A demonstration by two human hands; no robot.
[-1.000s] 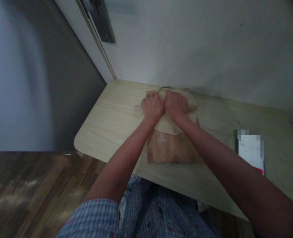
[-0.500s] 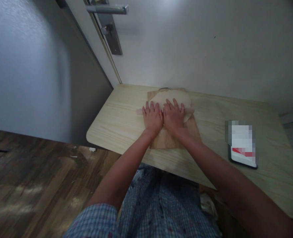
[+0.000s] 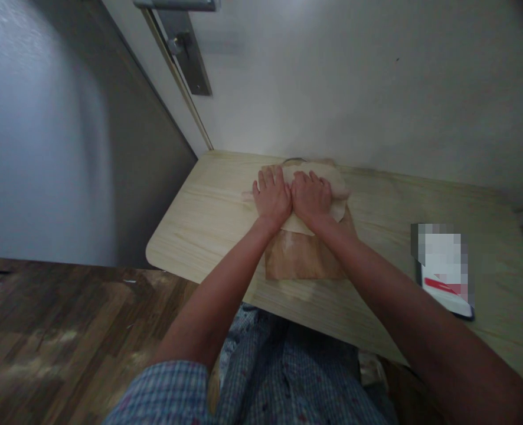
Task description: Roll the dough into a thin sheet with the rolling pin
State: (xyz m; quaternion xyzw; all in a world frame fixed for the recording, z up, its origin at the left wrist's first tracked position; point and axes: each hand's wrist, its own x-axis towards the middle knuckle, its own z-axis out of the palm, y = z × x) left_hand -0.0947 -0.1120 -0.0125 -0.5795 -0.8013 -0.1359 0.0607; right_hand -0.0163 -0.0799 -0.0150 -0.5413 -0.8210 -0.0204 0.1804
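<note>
A flat pale sheet of dough (image 3: 306, 225) lies on a brown wooden board (image 3: 303, 260). Across it runs a light wooden rolling pin (image 3: 341, 193), mostly hidden under both hands. My left hand (image 3: 271, 195) rests palm down on the pin's left part, fingers stretched and a little apart. Beside it, my right hand (image 3: 311, 196) presses on the right part, its fingers slightly bent over the pin but not wrapped round it. The two thumbs touch or nearly touch at the middle.
The board is on a pale wooden table (image 3: 199, 218) against a white door (image 3: 310, 88) with a metal lock plate (image 3: 195, 68). A dark-edged object with a white and red surface (image 3: 443, 277), partly blurred out, lies at the right. The brown floor (image 3: 66, 330) shows at lower left.
Both hands now sit farther forward over the board. More dough shows on the near side of the pin, and the right fingers are more bent. The view has shifted slightly.
</note>
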